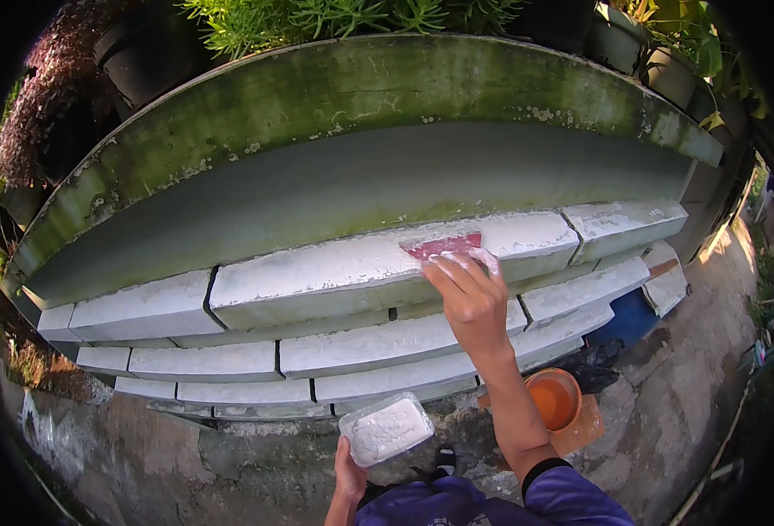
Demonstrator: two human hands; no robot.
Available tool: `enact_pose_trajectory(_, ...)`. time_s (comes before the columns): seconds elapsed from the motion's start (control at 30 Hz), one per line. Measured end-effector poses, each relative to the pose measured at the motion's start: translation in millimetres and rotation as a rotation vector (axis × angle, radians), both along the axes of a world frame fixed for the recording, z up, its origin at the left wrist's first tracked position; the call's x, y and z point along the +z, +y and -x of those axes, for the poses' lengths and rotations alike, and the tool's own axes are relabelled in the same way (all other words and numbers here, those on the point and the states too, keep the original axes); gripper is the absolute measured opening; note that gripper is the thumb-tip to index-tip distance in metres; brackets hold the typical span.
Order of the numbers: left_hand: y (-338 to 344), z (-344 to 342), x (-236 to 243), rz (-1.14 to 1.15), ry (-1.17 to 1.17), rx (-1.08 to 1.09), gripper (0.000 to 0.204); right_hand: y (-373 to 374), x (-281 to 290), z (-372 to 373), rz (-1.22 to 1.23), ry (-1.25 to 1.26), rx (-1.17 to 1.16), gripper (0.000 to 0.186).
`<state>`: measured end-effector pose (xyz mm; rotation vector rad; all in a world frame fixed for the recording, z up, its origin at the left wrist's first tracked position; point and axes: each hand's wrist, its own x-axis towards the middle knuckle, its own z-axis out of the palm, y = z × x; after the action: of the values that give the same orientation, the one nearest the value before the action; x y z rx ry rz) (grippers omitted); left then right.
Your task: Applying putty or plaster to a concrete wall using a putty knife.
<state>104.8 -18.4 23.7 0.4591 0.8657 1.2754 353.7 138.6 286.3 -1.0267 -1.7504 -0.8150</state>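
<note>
Head view: right hand, gripping red scraper against white-topped ledge; left hand, gripping clear tray, white paste inside; orange bucket, lower right

Stepped tiers of pale concrete slabs, spanning 9 o'clock to 3 o'clock, dark gaps at the joints. Long top slab near clock centre: greenish front face, white paste smeared unevenly along the upper surface. Ground at 6 o'clock: worn, stained concrete. On the ground at 4 o'clock: black plastic bag; flat orange-brown tile, with orange bucket apparently on top.
</note>
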Motion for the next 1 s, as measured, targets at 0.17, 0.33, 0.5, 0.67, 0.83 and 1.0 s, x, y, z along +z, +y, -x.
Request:
enact_pose_trajectory(0.17,-2,21,18,0.028,-0.013,0.02,0.064,-49,-5,18,0.014,-0.021,-0.009,0.021)
enact_pose_trajectory(0.33,6,32,22,-0.019,-0.017,-0.012,0.065,-6,10,35,-0.09,-0.027,-0.069,0.019)
enact_pose_trajectory(0.5,4,44,26,-0.048,-0.003,0.031,0.067,-26,-12,39,0.033,-0.021,-0.038,0.019)
enact_pose_trajectory(0.67,3,47,13,-0.003,-0.027,0.026,0.066,-32,-2,49,-0.089,0.014,-0.111,0.018)
enact_pose_trajectory(0.83,5,49,12,-0.016,0.006,-0.015,0.067,3,-15,50,0.021,-0.021,-0.061,0.018)
enact_pose_trajectory(1.0,4,58,3,-0.027,-0.005,0.054,0.067,-46,-13,66,-0.013,0.032,-0.093,0.016)
